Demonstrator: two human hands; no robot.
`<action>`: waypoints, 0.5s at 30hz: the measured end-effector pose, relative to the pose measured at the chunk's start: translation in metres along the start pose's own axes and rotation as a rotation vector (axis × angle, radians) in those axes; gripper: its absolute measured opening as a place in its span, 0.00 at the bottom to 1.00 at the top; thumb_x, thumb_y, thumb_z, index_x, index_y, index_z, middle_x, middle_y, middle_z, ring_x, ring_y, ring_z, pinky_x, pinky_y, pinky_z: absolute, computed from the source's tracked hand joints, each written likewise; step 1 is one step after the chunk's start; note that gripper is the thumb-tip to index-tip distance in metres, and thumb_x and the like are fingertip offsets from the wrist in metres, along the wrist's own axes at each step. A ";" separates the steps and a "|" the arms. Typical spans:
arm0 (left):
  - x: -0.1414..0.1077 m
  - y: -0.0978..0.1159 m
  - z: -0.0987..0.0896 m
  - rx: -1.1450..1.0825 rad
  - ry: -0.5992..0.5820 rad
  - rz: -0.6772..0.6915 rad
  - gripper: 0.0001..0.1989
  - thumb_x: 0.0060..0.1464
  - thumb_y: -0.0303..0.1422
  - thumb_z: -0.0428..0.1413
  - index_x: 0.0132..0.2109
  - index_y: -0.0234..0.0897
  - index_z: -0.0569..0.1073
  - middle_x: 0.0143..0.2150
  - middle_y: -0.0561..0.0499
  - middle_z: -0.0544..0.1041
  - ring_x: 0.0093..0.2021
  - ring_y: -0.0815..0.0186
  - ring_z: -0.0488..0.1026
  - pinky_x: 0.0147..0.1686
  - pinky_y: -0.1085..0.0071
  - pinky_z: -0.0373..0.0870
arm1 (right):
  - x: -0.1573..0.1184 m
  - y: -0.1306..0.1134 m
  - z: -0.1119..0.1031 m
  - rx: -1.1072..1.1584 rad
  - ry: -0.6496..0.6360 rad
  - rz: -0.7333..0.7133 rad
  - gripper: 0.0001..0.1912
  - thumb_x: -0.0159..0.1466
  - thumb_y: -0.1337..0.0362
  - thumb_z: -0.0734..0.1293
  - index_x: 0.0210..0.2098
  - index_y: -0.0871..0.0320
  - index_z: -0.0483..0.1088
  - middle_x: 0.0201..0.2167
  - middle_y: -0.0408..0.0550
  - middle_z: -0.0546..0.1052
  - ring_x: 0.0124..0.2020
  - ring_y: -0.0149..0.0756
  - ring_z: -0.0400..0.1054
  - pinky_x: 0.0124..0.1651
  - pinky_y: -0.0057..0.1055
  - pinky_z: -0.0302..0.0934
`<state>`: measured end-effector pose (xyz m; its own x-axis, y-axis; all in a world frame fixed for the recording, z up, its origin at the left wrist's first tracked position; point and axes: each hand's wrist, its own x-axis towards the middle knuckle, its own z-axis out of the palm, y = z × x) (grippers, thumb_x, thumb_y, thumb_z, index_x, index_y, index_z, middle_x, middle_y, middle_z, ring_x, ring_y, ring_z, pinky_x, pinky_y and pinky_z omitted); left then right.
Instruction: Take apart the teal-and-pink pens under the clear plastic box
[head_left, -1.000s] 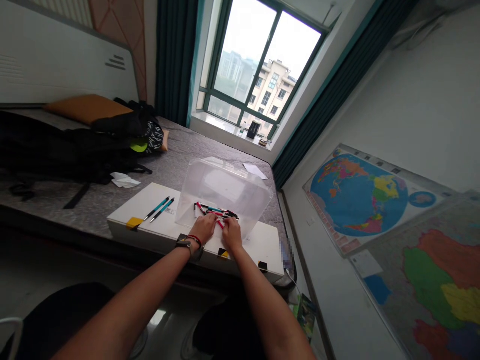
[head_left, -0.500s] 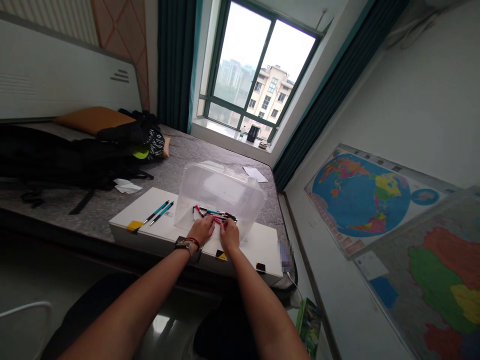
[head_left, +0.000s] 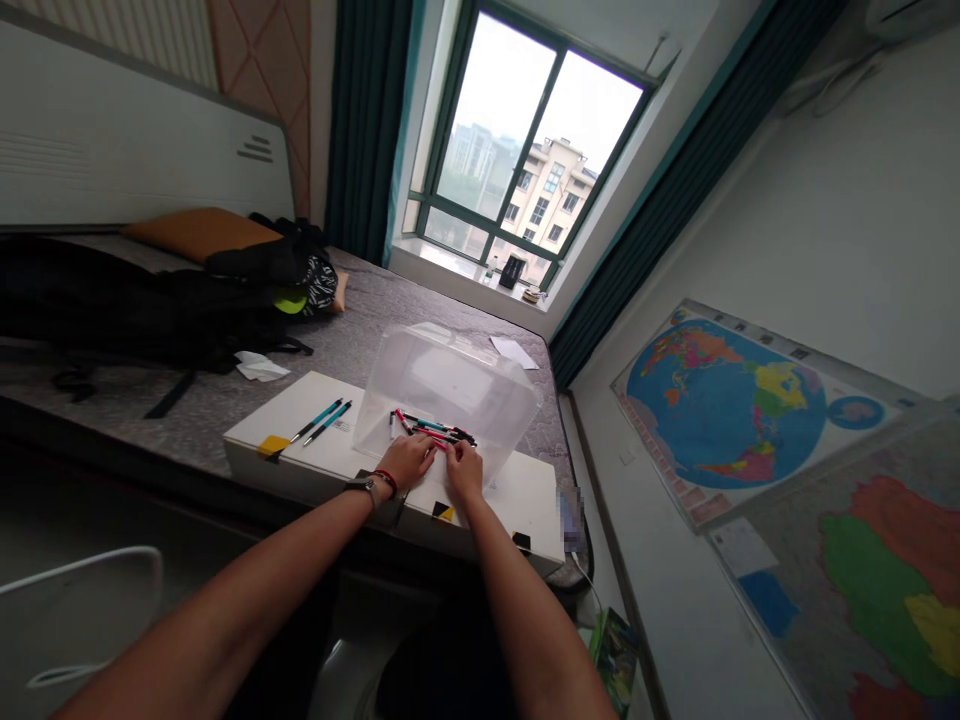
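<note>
Pens (head_left: 433, 430) are touched by half-closed left hand (head_left: 411, 462), right hand (head_left: 463, 472), grip unclear
Clear plastic tub (head_left: 450, 385) crowds them, on white board (head_left: 300, 425), on mattress (head_left: 427, 300)

Two hands, the left hand (head_left: 409, 462) and the right hand (head_left: 465, 472), meet over a bunch of pens (head_left: 433, 428) too tangled to count. In the same room: one clear plastic box (head_left: 450, 385), one white board (head_left: 262, 425), two teal pens (head_left: 324, 421), three tape patches (head_left: 274, 445), one wristwatch (head_left: 361, 486), one red bracelet (head_left: 385, 481), two white paper scraps (head_left: 514, 352), one orange cushion (head_left: 199, 232), two wall maps (head_left: 724, 415), one window (head_left: 525, 130) and one bottle (head_left: 491, 268).
</note>
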<state>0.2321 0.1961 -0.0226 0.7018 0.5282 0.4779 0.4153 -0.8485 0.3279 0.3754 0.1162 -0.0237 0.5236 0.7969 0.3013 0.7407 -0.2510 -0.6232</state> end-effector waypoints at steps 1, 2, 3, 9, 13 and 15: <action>0.000 0.001 -0.005 -0.010 -0.001 0.027 0.11 0.65 0.34 0.48 0.39 0.37 0.74 0.37 0.45 0.77 0.38 0.61 0.74 0.39 0.66 0.67 | 0.000 0.000 0.000 0.006 -0.001 0.001 0.14 0.68 0.57 0.61 0.30 0.55 0.71 0.27 0.45 0.76 0.30 0.37 0.69 0.35 0.29 0.57; 0.000 0.002 -0.010 -0.016 0.005 0.056 0.12 0.65 0.35 0.47 0.39 0.37 0.74 0.37 0.46 0.77 0.38 0.62 0.74 0.39 0.66 0.67 | 0.001 0.000 0.000 0.009 0.000 0.001 0.14 0.68 0.57 0.61 0.30 0.55 0.71 0.27 0.45 0.76 0.30 0.37 0.69 0.35 0.29 0.57; -0.002 0.003 -0.016 -0.016 0.018 0.087 0.13 0.66 0.36 0.47 0.39 0.37 0.74 0.36 0.46 0.77 0.38 0.62 0.73 0.40 0.66 0.67 | 0.001 0.001 0.000 0.010 0.000 0.003 0.14 0.68 0.57 0.61 0.30 0.55 0.72 0.27 0.45 0.76 0.30 0.37 0.69 0.35 0.29 0.57; -0.034 -0.020 -0.054 0.085 0.072 0.048 0.15 0.66 0.38 0.45 0.38 0.39 0.74 0.30 0.49 0.73 0.33 0.64 0.70 0.34 0.69 0.63 | 0.002 0.001 0.002 -0.031 -0.019 0.045 0.13 0.68 0.58 0.61 0.32 0.55 0.72 0.29 0.46 0.76 0.32 0.37 0.69 0.36 0.29 0.56; -0.058 -0.066 -0.078 0.229 0.143 -0.251 0.18 0.66 0.41 0.43 0.38 0.39 0.74 0.30 0.48 0.72 0.33 0.62 0.69 0.33 0.68 0.60 | -0.003 -0.004 0.002 -0.120 -0.056 0.041 0.12 0.70 0.59 0.60 0.35 0.56 0.72 0.30 0.48 0.77 0.33 0.38 0.69 0.37 0.30 0.56; -0.064 -0.085 -0.089 0.291 0.154 -0.359 0.18 0.66 0.41 0.43 0.39 0.38 0.74 0.33 0.45 0.73 0.37 0.59 0.69 0.36 0.66 0.61 | -0.007 -0.007 0.001 -0.180 -0.068 0.003 0.12 0.70 0.60 0.59 0.37 0.56 0.71 0.33 0.50 0.77 0.35 0.39 0.70 0.39 0.30 0.57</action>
<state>0.1002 0.2374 -0.0093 0.3996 0.7692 0.4987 0.7755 -0.5737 0.2635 0.3658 0.1129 -0.0222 0.5011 0.8295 0.2465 0.8054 -0.3429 -0.4835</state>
